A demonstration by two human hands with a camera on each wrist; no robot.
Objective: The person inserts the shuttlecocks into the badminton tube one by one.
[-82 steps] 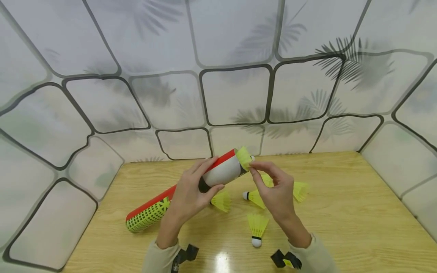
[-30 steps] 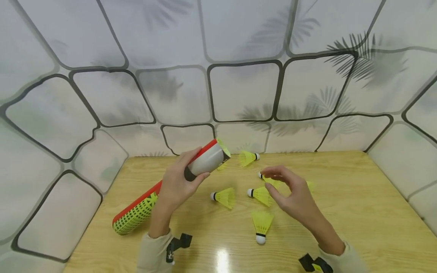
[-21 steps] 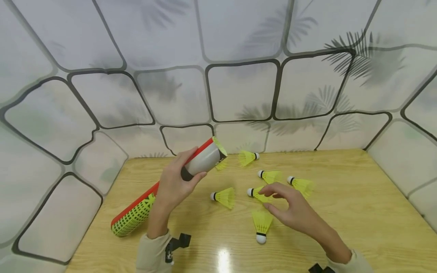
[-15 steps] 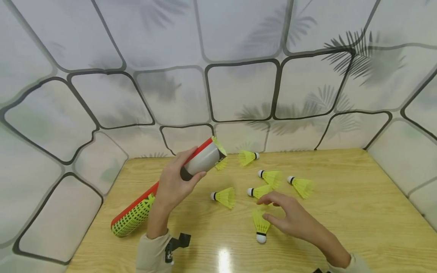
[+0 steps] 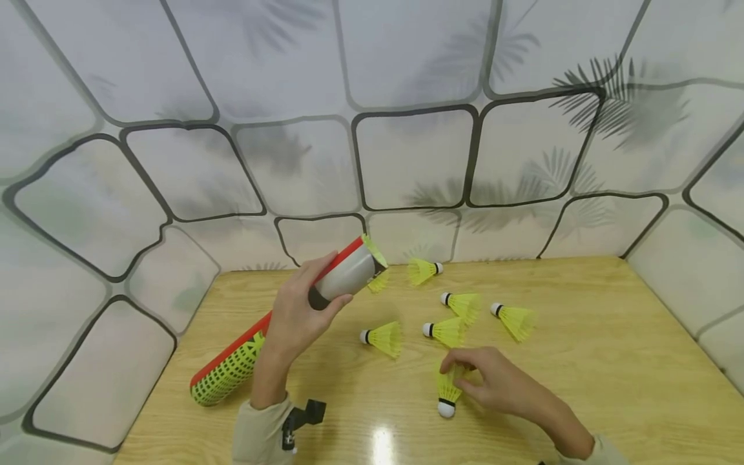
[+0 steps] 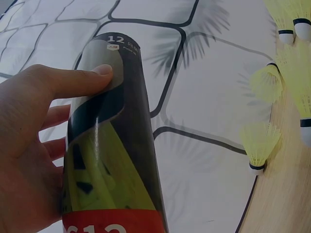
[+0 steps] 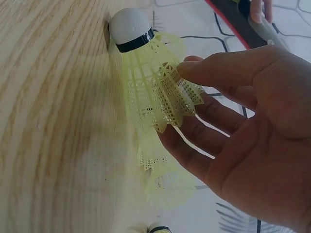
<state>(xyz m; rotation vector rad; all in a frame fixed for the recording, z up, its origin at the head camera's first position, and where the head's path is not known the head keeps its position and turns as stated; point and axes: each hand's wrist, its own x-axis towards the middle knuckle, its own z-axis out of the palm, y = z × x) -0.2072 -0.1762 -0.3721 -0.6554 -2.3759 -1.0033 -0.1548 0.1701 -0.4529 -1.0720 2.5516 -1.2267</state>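
My left hand (image 5: 299, 313) grips a long shuttlecock tube (image 5: 349, 274), red, grey and black with a green pattern, tilted up to the right. In the left wrist view, the thumb lies along the tube (image 6: 114, 131) and several fingers wrap behind it. A yellow shuttlecock with a white cork (image 5: 446, 403) lies nearest the front of the table, cork toward me. My right hand (image 5: 494, 381) has thumb and fingers at its skirt; in the right wrist view they pinch the skirt of that shuttlecock (image 7: 146, 82), whose cork is by the tabletop.
More yellow shuttlecocks lie on the wooden table (image 5: 610, 361): one at centre (image 5: 383, 338), another beside the right hand (image 5: 447, 330), one farther right (image 5: 514, 321), and one near the back wall (image 5: 424, 270). A patterned cloth wall (image 5: 413, 155) encloses the back and sides.
My right hand left the tube's mouth, where it held a shuttlecock, and came down toward me to the front shuttlecock, its fingers closing at the skirt. The left hand and tube shifted slightly left.
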